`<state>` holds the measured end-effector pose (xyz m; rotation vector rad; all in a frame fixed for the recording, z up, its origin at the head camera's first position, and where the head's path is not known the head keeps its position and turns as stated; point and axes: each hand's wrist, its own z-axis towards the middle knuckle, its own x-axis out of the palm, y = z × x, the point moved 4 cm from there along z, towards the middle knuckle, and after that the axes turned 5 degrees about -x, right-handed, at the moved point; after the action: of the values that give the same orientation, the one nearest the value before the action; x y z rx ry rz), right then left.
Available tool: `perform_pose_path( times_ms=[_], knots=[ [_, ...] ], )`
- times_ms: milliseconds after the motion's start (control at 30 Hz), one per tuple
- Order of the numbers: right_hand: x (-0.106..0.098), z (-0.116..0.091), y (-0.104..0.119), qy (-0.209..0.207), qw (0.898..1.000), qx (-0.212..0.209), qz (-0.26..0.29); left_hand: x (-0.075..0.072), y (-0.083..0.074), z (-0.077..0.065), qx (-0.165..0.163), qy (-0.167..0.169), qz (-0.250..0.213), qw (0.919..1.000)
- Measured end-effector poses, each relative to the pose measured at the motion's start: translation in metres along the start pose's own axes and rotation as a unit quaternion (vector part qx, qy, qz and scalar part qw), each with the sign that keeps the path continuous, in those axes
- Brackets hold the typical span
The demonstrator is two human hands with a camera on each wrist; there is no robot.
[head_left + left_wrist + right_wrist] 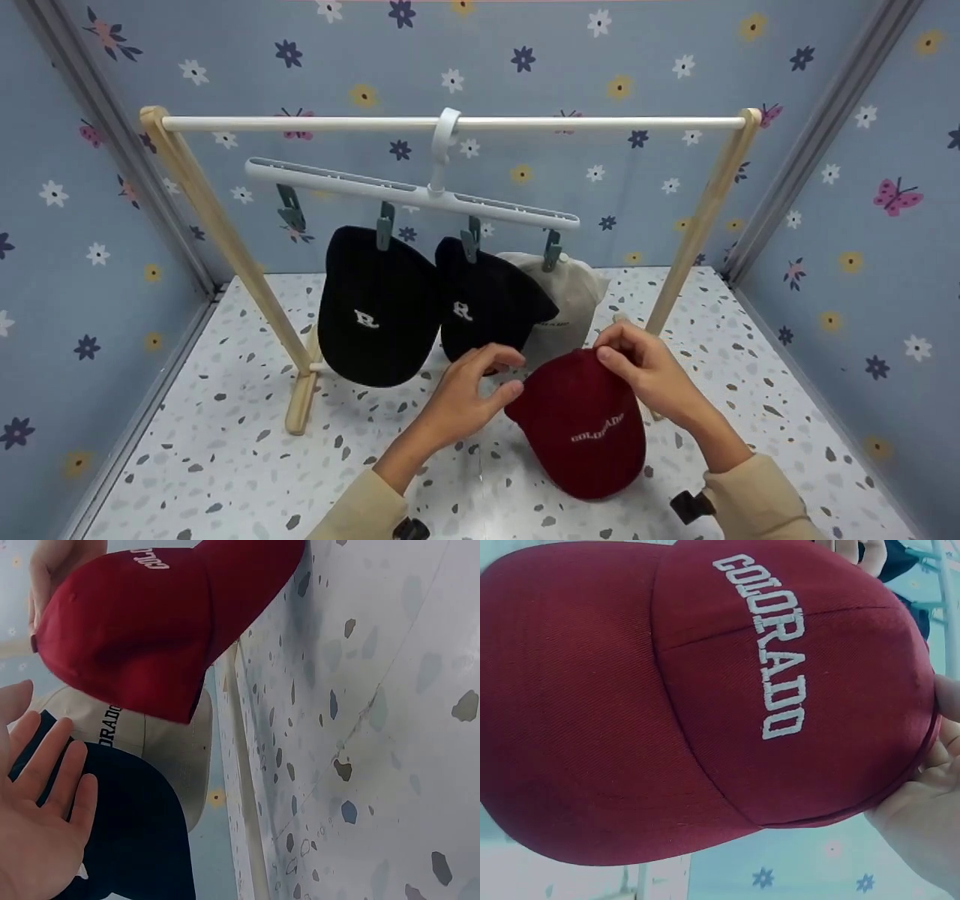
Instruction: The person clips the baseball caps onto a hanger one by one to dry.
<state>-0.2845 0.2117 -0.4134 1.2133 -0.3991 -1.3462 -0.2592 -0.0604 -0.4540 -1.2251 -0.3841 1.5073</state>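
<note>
My right hand (pixel 652 375) pinches the top of a dark red baseball cap (pixel 589 427) between thumb and fingers. Its brim points down, and white COLORADO lettering (pixel 776 652) runs across the front. Just left of that cap is my left hand (pixel 469 394), fingers spread and slightly bent, holding nothing. The left wrist view shows its palm (pixel 37 832) apart from the red cap, in front of a black cap. Two black caps (pixel 375 315) (pixel 487 300) with a white R and a beige cap (pixel 574 300) hang from green clips. The black cap on the right partly hides the beige one.
A pale clip hanger (pixel 435 198), tilted down to the right, hooks over the white rail (pixel 600 123) of a wooden-legged rack (pixel 225 232). Another green clip (pixel 291 208) hangs at its left end. Below lies a speckled tabletop (pixel 225 465), with flowered walls (pixel 525 90) around it.
</note>
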Motion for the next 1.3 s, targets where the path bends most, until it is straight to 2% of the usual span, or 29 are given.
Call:
perform_pose_path(
  times_ms=[100, 267, 400, 500, 700, 1000, 1300],
  knots=[
    [0.007, 0.003, 0.003, -0.003, 1.000, -0.007, 0.005, -0.001, -0.002, 0.000, -0.001, 0.004, -0.008, 1.0000],
    [0.017, 0.007, 0.007, -0.017, 1.000, 0.014, 0.014, -0.002, -0.003, 0.001, -0.009, 0.012, -0.020, 0.9997],
    [0.024, 0.010, 0.012, -0.019, 0.999, 0.024, 0.028, -0.005, -0.002, 0.002, -0.009, 0.004, -0.019, 0.9998],
    [0.030, 0.013, 0.016, -0.009, 0.999, 0.018, 0.046, -0.008, -0.002, 0.003, -0.010, -0.002, -0.025, 0.9996],
    [0.042, 0.018, 0.021, -0.001, 0.998, 0.006, 0.066, -0.013, 0.000, 0.004, -0.025, 0.008, -0.046, 0.9986],
    [0.055, 0.028, 0.030, -0.017, 0.998, -0.014, 0.060, -0.023, 0.002, 0.003, -0.046, 0.013, -0.083, 0.9954],
    [0.059, 0.030, 0.034, -0.041, 0.999, -0.005, 0.035, -0.022, 0.001, 0.002, -0.054, 0.034, -0.137, 0.9885]
  ],
)
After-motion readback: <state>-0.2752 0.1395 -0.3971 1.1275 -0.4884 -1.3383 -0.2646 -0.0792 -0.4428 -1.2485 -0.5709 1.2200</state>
